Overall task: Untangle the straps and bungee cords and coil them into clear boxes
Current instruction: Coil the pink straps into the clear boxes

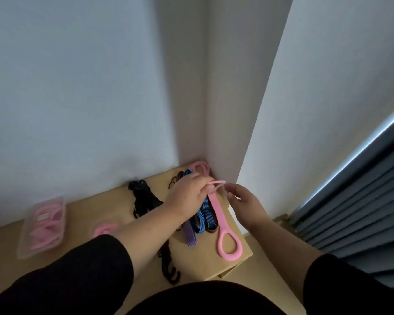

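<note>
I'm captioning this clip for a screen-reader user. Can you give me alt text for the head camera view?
A person's left hand pinches a thin pink loop above a tangle of straps on a wooden table, the right hand open beside it. A long pink strap with ring ends lies alongside, and a clear box of pink loops sits far left.

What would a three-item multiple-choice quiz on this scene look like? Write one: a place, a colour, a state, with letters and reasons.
1. Where is the clear box?
A. Far left on the table
B. On the cardboard box
C. In the right hand

2. What colour is the long strap with ring ends?
A. Black
B. Pink
C. Green

3. What is the left hand doing?
A. Lying flat
B. Pinching a thin pink loop
C. Gripping the black cords

Key: 1 A, it lies left of both arms; 2 B, it is pink along the cardboard box; 3 B, its fingers pinch the loop.
</note>
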A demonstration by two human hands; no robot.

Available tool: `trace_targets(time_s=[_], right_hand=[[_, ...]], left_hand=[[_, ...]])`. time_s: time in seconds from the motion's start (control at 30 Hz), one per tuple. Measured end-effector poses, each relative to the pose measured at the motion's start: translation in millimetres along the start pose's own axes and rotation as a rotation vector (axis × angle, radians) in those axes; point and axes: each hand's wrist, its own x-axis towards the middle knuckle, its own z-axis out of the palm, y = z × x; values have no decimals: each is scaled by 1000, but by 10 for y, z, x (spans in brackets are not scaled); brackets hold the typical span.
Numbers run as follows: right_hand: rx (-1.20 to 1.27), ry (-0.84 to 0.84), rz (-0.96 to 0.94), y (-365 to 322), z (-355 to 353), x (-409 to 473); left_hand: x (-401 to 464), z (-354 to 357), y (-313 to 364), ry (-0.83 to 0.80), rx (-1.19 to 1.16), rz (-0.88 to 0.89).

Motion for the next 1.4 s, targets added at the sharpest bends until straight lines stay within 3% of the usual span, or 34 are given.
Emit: trace_targets(time_s=[0.2, 0.5, 0.77, 1.0, 1.2, 1.4], right_hand=[[-131, -72, -180, -458, 160, 231], [67, -178, -306, -1020, 519, 448], [321, -335, -171, -1367, 842, 495], [401, -536, -178, -1742, 1125, 452], [426, -652, -144, -1904, 1367, 408], [449, -702, -85, -1975, 1519, 396]], left_hand=[[198, -783, 161, 221, -89, -3], [120, -1526, 269, 400, -172, -22], [-279, -1726, 14, 363, -138, -24], [-857, -1517, -344, 349, -21, -45], [-1137, -1358, -533, 389, 62, -124], [-1254, -1420, -568, 476, -12, -285]])
